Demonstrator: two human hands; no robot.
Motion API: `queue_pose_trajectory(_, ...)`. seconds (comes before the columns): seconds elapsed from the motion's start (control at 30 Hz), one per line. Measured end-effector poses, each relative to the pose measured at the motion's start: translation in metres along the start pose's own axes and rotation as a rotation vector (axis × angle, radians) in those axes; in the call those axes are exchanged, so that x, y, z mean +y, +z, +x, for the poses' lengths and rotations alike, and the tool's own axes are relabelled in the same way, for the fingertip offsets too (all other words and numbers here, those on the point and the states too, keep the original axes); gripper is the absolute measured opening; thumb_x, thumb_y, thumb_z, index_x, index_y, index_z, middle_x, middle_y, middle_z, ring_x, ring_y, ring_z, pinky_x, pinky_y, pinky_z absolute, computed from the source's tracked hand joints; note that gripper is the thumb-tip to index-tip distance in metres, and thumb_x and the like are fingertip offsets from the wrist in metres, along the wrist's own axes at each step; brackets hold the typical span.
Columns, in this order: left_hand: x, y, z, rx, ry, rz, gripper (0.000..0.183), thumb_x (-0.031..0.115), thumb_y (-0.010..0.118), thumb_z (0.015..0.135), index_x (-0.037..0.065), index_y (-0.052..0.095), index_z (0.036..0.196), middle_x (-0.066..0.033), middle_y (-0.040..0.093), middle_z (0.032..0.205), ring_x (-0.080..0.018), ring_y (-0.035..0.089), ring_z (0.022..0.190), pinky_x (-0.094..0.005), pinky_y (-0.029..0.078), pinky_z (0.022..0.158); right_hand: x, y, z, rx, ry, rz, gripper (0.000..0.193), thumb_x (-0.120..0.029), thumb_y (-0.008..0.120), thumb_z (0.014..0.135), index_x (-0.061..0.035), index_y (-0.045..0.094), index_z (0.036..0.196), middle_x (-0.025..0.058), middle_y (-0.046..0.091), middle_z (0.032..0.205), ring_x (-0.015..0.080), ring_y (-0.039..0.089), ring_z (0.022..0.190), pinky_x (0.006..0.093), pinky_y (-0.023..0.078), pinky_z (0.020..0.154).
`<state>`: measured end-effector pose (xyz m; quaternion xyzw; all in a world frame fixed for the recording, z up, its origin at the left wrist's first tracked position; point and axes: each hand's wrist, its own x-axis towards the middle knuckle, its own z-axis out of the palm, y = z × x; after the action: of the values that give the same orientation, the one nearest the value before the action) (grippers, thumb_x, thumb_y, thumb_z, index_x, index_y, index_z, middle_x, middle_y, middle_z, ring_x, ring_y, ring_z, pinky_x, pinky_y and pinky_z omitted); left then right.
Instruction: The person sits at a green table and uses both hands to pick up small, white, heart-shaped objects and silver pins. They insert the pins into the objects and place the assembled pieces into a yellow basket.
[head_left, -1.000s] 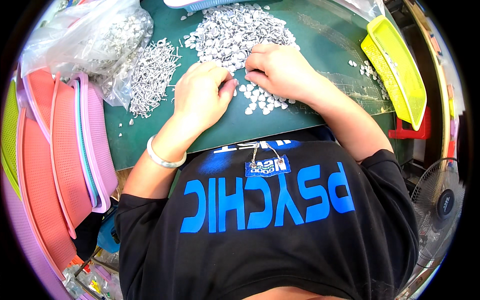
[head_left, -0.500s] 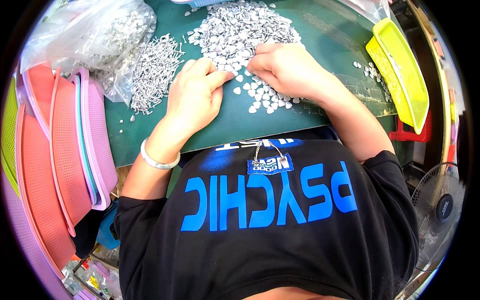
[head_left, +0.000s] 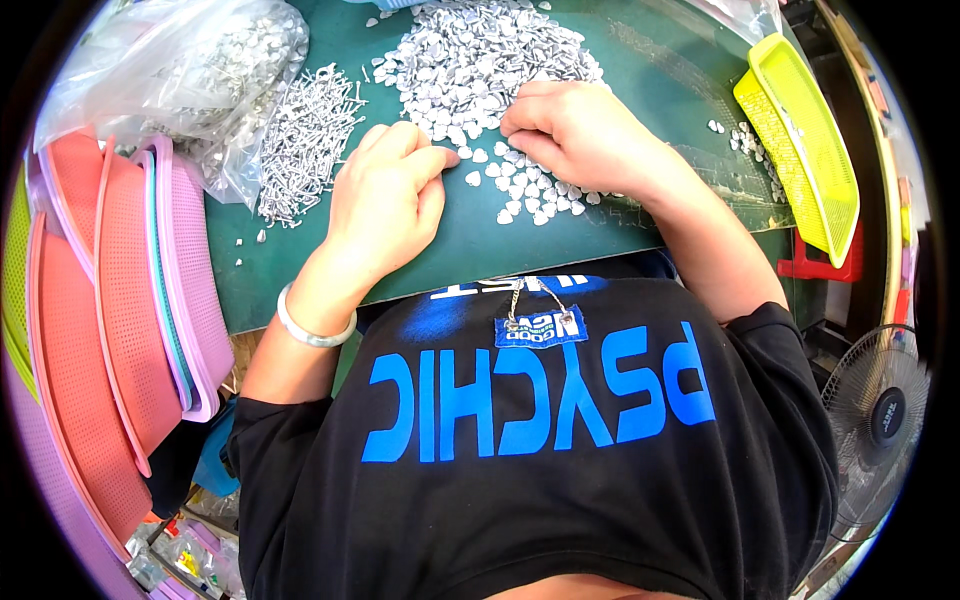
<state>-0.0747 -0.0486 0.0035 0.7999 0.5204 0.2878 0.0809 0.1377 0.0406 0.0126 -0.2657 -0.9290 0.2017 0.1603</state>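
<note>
A big heap of small silver heart-shaped pieces (head_left: 480, 60) lies on the green mat (head_left: 470, 240). My left hand (head_left: 385, 195) rests on the mat with its fingers curled, fingertips touching loose pieces at the heap's near edge. My right hand (head_left: 575, 135) lies palm down on the heap's near right side, fingers bent over several pieces. What either hand pinches is hidden under the fingers. A pile of thin silver metal pins (head_left: 300, 140) lies just left of my left hand. A silver bangle (head_left: 312, 328) circles my left wrist.
A clear plastic bag of silver parts (head_left: 190, 75) sits at the far left. Stacked pink, orange and purple mesh baskets (head_left: 120, 300) stand along the left edge. Yellow mesh trays (head_left: 810, 140) lean at the right, and a fan (head_left: 880, 420) stands at the lower right.
Both hands have shifted a little further up the mat toward the heap. The left fingertips now touch pieces at its edge.
</note>
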Motion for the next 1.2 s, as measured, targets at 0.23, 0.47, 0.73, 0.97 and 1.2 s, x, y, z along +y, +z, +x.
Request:
queue_pose_trajectory(0.23,-0.002,-0.003,-0.005,0.041,-0.101,0.021,0.016,-0.002,0.057,0.075,0.005,0.067,0.086,-0.0072,0.054,0.074,-0.0244,0.053,0.070,-0.0344,0.043,0.065,-0.005,0.001,0.003,-0.093,-0.018,-0.061,0.011,-0.014,0.061,0.080,-0.0043,0.063,0.082,0.0104,0.061,0.082,0.0311,0.061,0.079,0.0396,0.049,0.069)
queue_pose_trajectory(0.47,-0.002,-0.005,-0.009,0.002,-0.130,0.002,0.014,-0.002,0.059,0.075,0.004,0.067,0.083,-0.0073,0.053,0.072,-0.0243,0.053,0.071,-0.0342,0.043,0.065,-0.003,0.006,0.004,-0.010,-0.125,0.015,0.012,-0.009,0.060,0.079,-0.0040,0.065,0.089,0.0102,0.060,0.081,0.0317,0.061,0.074,0.0392,0.049,0.065)
queue_pose_trajectory(0.73,-0.007,-0.003,-0.011,0.054,-0.165,0.013,0.010,0.008,0.067,0.073,0.009,0.068,0.082,-0.0052,0.054,0.075,-0.0251,0.054,0.076,-0.0355,0.045,0.067,-0.010,0.004,0.009,-0.052,-0.108,0.008,0.016,-0.012,0.058,0.081,-0.0080,0.068,0.093,0.0094,0.061,0.086,0.0310,0.062,0.080,0.0404,0.050,0.071)
queue_pose_trajectory(0.97,-0.005,0.003,-0.005,0.005,-0.109,0.040,0.005,0.011,0.067,0.077,0.008,0.065,0.080,-0.0059,0.055,0.077,-0.0270,0.054,0.077,-0.0380,0.045,0.067,-0.010,0.010,0.008,-0.064,-0.140,0.010,0.017,-0.010,0.061,0.079,-0.0064,0.067,0.095,0.0092,0.059,0.081,0.0312,0.061,0.075,0.0403,0.049,0.066)
queue_pose_trajectory(1.2,-0.001,-0.001,-0.002,-0.053,-0.207,0.036,0.005,0.008,0.064,0.076,0.007,0.062,0.081,-0.0074,0.056,0.078,-0.0288,0.055,0.077,-0.0397,0.046,0.068,-0.012,0.006,0.014,-0.014,-0.060,-0.011,0.013,-0.014,0.059,0.080,-0.0088,0.067,0.089,0.0082,0.062,0.086,0.0301,0.063,0.082,0.0404,0.051,0.073)
